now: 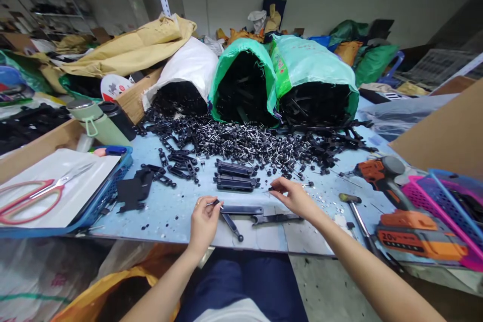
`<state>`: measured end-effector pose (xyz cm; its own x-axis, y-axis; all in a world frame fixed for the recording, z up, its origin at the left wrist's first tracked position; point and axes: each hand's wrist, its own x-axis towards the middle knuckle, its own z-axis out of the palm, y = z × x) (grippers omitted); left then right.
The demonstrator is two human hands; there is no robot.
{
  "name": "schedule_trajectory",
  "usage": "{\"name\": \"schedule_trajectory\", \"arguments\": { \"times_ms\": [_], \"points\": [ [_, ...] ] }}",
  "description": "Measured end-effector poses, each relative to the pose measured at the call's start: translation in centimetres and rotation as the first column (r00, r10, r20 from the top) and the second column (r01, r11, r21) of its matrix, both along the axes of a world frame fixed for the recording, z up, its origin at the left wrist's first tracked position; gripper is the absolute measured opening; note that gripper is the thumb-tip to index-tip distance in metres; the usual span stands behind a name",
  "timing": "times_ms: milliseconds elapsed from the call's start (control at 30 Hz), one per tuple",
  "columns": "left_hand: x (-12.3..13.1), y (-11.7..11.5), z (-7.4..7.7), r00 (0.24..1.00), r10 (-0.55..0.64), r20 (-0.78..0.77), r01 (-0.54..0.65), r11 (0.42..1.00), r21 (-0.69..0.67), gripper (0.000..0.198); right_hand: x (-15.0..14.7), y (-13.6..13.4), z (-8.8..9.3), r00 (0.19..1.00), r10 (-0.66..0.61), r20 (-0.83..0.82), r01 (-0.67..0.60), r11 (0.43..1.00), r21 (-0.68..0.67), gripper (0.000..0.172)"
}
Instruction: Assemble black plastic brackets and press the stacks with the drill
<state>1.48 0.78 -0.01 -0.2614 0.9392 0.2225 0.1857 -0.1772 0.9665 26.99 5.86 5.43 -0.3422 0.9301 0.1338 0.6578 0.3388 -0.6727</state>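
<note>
My left hand (204, 220) pinches the end of a long black plastic bar (245, 210) that lies flat on the pale blue table (169, 211), near its front edge. A thinner black arm (231, 225) angles down from that end. My right hand (292, 196) hovers just right of the bar, fingertips pinched on a tiny black piece I cannot make out. Two finished black bars (236, 176) lie stacked just beyond my hands. A heap of small black parts with white pins (249, 143) spreads across the table's middle.
Three open sacks of black parts (245, 85) lie at the back. On the left sit a blue tray (113, 181) with red-handled scissors (30, 198) and a green flask (96, 121). An orange cordless drill (400, 201), a hammer (358, 221) and pink baskets (441, 206) sit right.
</note>
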Motion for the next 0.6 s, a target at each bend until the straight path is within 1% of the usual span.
{"name": "schedule_trajectory", "arguments": {
  "times_ms": [67,100,167,233,267,333,400,500,600],
  "points": [
    [0.0,-0.1,0.1,0.985,0.016,-0.174,-0.009,0.999,0.043,0.014,-0.3,-1.0,0.1,0.999,0.033,-0.01,-0.034,0.997,-0.069,0.01],
    [-0.1,-0.3,0.2,0.955,0.024,-0.295,-0.001,0.997,0.079,0.014,-0.5,-1.3,0.1,0.999,0.054,-0.007,-0.054,0.994,-0.091,0.008],
    [-0.3,-0.6,0.3,0.844,0.041,-0.535,0.067,0.981,0.181,0.015,-0.7,-1.8,0.1,0.995,0.093,0.019,-0.091,0.991,-0.102,0.007],
    [-0.7,-0.8,0.2,0.719,0.064,-0.692,0.185,0.943,0.278,0.018,-0.9,-1.9,0.2,0.989,0.13,0.068,-0.125,0.989,-0.079,0.007],
    [-0.9,-0.9,0.1,0.675,0.072,-0.734,0.243,0.918,0.313,0.019,-1.0,-1.9,0.2,0.983,0.153,0.098,-0.148,0.987,-0.058,0.008],
    [-1.3,-0.7,-0.1,0.622,0.072,-0.78,0.332,0.878,0.345,0.021,-1.4,-1.9,0.4,0.963,0.205,0.175,-0.208,0.978,-0.002,0.011],
    [-1.9,-0.4,-0.4,0.594,0.054,-0.802,0.409,0.839,0.359,0.024,-1.9,-2.0,0.7,0.933,0.245,0.265,-0.266,0.963,0.044,0.015],
    [-2.6,0.2,-0.3,0.561,0.016,-0.828,0.516,0.775,0.365,0.029,-2.5,-2.3,0.7,0.889,0.273,0.367,-0.32,0.945,0.072,0.02],
    [-3.0,0.9,0.1,0.536,-0.011,-0.844,0.566,0.747,0.349,0.028,-2.7,-2.7,0.3,0.887,0.284,0.365,-0.34,0.935,0.098,0.021]
  ]
}}
